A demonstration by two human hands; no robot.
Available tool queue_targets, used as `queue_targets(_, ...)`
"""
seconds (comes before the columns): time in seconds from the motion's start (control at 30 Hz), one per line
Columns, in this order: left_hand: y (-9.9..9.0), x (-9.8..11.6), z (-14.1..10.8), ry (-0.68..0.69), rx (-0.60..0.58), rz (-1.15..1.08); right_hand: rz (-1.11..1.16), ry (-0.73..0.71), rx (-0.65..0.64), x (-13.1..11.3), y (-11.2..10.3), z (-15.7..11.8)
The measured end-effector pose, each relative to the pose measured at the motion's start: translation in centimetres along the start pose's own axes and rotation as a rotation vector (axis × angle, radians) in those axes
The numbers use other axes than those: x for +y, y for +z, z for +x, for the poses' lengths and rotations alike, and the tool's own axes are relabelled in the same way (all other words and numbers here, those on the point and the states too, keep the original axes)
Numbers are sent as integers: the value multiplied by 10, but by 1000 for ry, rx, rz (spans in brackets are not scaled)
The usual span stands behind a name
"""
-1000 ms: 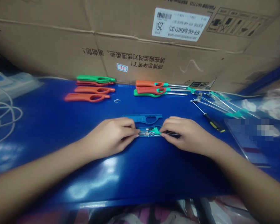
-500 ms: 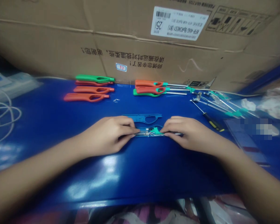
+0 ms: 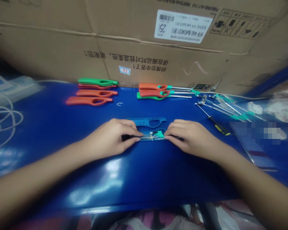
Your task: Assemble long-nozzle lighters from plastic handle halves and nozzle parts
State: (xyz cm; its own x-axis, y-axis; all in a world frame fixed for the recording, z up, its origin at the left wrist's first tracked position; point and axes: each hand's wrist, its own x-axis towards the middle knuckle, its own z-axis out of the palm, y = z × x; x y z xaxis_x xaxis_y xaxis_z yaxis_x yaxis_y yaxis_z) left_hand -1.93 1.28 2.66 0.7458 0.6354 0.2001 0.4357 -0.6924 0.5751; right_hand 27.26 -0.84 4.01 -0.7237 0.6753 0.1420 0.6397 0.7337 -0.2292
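Observation:
Between my hands lies an opened blue lighter casing [image 3: 146,140], a long stick lighter's half shell. Inside it show a clear tube-like part [image 3: 146,136], a green trigger piece [image 3: 160,134] and thin white wires. My left hand [image 3: 115,136] is closed, thumb and fingers pinching the lighter's left end. My right hand [image 3: 190,135] pinches its right end beside the green piece, partly hiding the metal rod there. Just behind lies the other blue half shell [image 3: 144,122], with its finger-hole opening; my left fingers cover its left end.
Several red, orange and green handle shells [image 3: 88,101] lie at the back left. Assembled lighters [image 3: 153,93] sit behind my hands. At right are a screwdriver [image 3: 217,125], metal-tube parts [image 3: 227,102] and a flat booklet-like item [image 3: 259,159]. A cardboard box [image 3: 62,48] walls the back.
My right hand has shifted slightly left along the lighter. My left thumb and fingers have a wider gap behind the pinch. The half shell behind stays put.

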Motion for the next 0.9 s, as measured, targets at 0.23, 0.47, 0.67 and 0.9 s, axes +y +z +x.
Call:
queue_targets(0.23,8,4,-2,-26,41,71,1,76,73,-7,6,2)
queue_targets(0.47,10,5,-4,-20,58,140,-33,2,97,-9,8,4)
queue_targets(0.67,10,5,-3,-27,67,136,-75,-152,-74,-7,4,-3)
queue_targets(0.9,8,3,-3,-9,94,137,6,-121,-158,-6,6,-4)
